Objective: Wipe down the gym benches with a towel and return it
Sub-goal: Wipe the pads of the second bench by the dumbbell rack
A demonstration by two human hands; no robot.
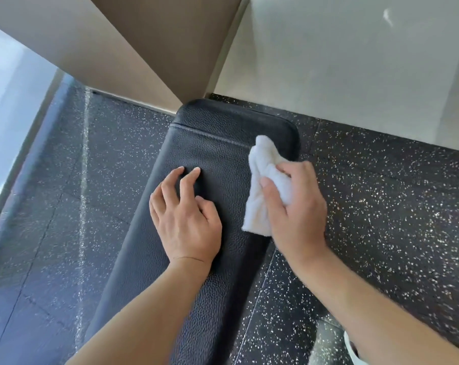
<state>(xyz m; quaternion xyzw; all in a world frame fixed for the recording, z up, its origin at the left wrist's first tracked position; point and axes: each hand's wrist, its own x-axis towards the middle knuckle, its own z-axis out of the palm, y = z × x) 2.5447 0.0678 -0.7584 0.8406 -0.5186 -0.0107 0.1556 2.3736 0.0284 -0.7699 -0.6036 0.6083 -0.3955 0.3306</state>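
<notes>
A black padded gym bench [218, 143] runs from the bottom middle up to the wall. My left hand [183, 217] rests on the pad near its left side, fingertips touching the leather with fingers loosely spread. My right hand [294, 204] grips a bunched white towel [262, 180] at the bench's right edge, close to the far end. The towel touches the pad's right side.
Black rubber floor [381, 206] with white speckles surrounds the bench. A beige wall corner [144, 61] meets the bench's far end, with a pale wall [355, 61] to the right. A window or glass panel [9, 114] is on the left. A white shoe tip [353, 351] shows at bottom right.
</notes>
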